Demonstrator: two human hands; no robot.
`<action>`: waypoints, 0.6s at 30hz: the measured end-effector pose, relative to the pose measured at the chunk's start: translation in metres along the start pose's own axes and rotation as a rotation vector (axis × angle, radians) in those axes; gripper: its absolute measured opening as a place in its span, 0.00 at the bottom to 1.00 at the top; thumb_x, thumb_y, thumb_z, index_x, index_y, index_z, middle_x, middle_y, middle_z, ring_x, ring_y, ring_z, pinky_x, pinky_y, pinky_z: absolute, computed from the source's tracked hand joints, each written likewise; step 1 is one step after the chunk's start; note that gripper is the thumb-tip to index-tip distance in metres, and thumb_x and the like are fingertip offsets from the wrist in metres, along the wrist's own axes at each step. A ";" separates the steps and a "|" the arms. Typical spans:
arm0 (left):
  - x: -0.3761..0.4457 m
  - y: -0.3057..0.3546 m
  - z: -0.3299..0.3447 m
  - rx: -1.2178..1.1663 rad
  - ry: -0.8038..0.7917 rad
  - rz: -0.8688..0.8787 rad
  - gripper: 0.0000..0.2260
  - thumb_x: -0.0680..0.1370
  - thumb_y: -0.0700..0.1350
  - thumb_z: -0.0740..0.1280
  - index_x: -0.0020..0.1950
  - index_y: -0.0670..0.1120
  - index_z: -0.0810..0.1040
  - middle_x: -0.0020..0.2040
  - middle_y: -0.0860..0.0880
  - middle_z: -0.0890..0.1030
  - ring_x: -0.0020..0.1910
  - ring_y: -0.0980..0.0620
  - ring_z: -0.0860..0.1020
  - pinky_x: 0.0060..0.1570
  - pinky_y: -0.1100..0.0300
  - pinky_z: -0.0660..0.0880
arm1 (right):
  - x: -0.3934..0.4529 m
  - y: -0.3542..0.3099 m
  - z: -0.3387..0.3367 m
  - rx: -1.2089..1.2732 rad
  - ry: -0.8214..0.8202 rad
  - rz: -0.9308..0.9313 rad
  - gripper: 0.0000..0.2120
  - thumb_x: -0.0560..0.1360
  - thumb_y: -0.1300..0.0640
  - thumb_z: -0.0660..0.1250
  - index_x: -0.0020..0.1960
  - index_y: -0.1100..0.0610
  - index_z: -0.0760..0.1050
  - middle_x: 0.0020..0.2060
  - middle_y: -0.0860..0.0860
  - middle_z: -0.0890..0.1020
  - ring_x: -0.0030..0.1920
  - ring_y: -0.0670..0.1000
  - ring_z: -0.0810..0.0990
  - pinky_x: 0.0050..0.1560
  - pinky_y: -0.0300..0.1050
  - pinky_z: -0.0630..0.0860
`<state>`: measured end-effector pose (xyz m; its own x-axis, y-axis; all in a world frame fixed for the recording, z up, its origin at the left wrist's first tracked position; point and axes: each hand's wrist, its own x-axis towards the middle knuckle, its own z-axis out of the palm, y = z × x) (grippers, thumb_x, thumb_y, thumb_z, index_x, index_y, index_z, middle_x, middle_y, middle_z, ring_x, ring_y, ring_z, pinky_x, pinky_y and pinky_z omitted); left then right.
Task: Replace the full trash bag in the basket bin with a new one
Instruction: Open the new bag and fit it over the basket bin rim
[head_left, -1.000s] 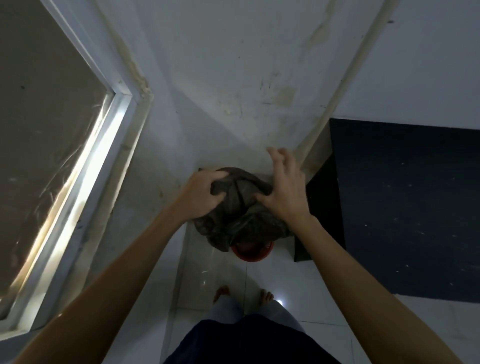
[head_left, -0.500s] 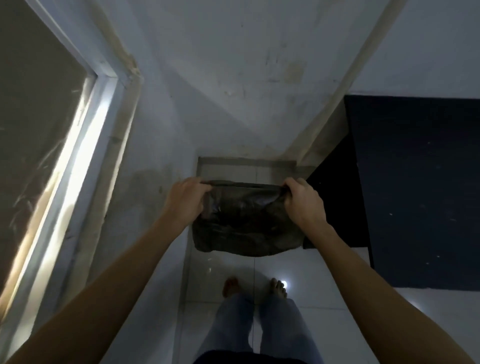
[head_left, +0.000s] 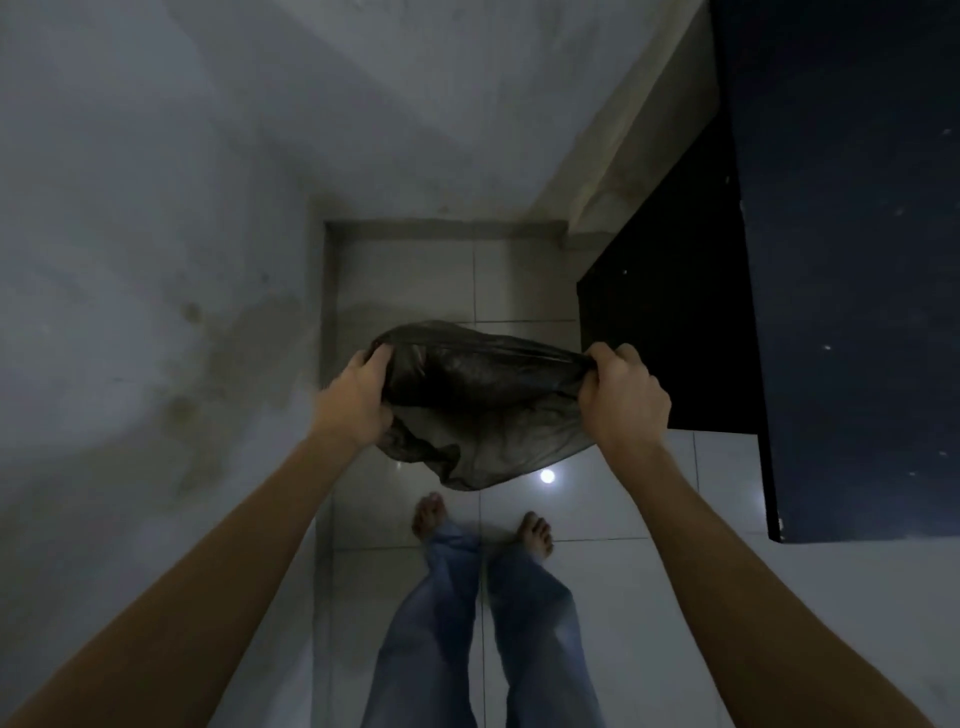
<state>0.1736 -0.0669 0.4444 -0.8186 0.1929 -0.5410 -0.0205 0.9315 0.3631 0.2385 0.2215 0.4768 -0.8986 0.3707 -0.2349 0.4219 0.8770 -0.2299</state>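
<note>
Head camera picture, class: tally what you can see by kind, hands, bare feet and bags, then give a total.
Hands: 2, the left hand and right hand, each gripping the bag's rim
Bare feet: 2
Bags: 1, a dark grey thin plastic trash bag
Total: 5

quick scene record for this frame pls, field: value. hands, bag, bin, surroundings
left hand: grips the left edge of the trash bag
right hand: grips the right edge of the bag
trash bag: dark, thin plastic, held in the air between both hands, mouth stretched, body hanging slack
bin: not in view
floor: pale glossy tiles with a light glare spot
person: standing, bare feet, blue jeans
right side: dark panel
left side: stained wall
</note>
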 end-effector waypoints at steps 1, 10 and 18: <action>0.004 0.005 0.008 -0.009 -0.024 -0.004 0.34 0.72 0.38 0.67 0.77 0.49 0.61 0.69 0.40 0.70 0.62 0.34 0.74 0.57 0.41 0.76 | 0.001 0.006 0.003 0.005 0.001 0.011 0.09 0.81 0.59 0.62 0.57 0.59 0.78 0.49 0.58 0.78 0.34 0.54 0.74 0.31 0.40 0.64; 0.039 0.036 0.059 -0.157 -0.072 0.039 0.39 0.71 0.36 0.69 0.78 0.51 0.55 0.68 0.38 0.71 0.65 0.35 0.72 0.59 0.43 0.74 | 0.020 0.044 0.011 0.014 0.001 0.051 0.10 0.81 0.57 0.64 0.61 0.57 0.77 0.51 0.56 0.78 0.35 0.49 0.73 0.34 0.43 0.69; 0.086 -0.013 0.093 -0.222 -0.076 -0.010 0.43 0.69 0.35 0.73 0.77 0.55 0.56 0.67 0.40 0.73 0.65 0.36 0.73 0.60 0.48 0.75 | 0.056 0.042 0.070 0.055 -0.062 0.054 0.09 0.81 0.55 0.64 0.60 0.55 0.76 0.52 0.54 0.77 0.38 0.48 0.74 0.37 0.42 0.68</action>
<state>0.1569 -0.0337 0.3229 -0.7725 0.2147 -0.5977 -0.1604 0.8446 0.5107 0.2146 0.2579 0.3878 -0.8657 0.3962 -0.3060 0.4775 0.8372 -0.2667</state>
